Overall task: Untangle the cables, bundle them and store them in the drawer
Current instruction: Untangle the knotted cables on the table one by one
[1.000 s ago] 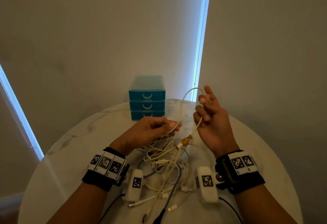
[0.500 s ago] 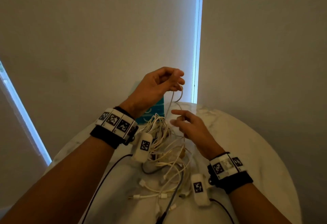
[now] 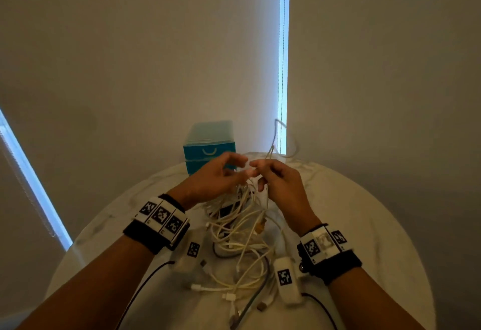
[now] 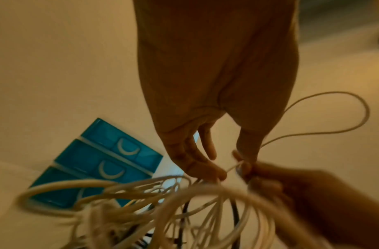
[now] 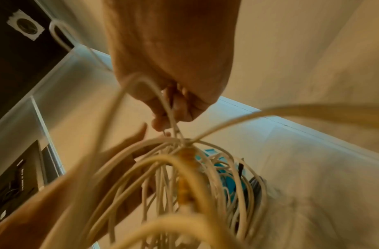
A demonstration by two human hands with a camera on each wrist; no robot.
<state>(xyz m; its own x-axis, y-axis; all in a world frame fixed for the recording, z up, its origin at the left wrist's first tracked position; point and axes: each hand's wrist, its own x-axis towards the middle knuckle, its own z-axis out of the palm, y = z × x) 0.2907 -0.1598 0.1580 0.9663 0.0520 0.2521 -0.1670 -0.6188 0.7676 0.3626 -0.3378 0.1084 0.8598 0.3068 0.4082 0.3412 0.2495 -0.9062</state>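
Observation:
A tangle of white cables (image 3: pixel 242 241) lies on the round table, its upper strands lifted to my hands; an orange connector (image 3: pixel 260 228) sits in it. My right hand (image 3: pixel 276 178) grips one thin white cable (image 5: pixel 171 118), and its loop (image 3: pixel 277 131) stands up above the fist. My left hand (image 3: pixel 221 173) meets it fingertip to fingertip. The left thumb and fingers (image 4: pixel 205 160) stand slightly apart, with a thin strand (image 4: pixel 235 166) running across the gap. The teal drawer unit (image 3: pixel 208 147) stands behind the hands, its drawers closed.
The white round table (image 3: pixel 364 225) ends close to the wall behind the drawer unit. Loose cable ends and plugs (image 3: pixel 229 296) lie near the front edge. White tagged modules (image 3: pixel 285 277) and black leads hang from both wrists over the tangle.
My left hand has come down from its raised position to meet the right hand in front of the drawers. The right hand has closed on the thin cable, whose loop now rises above it.

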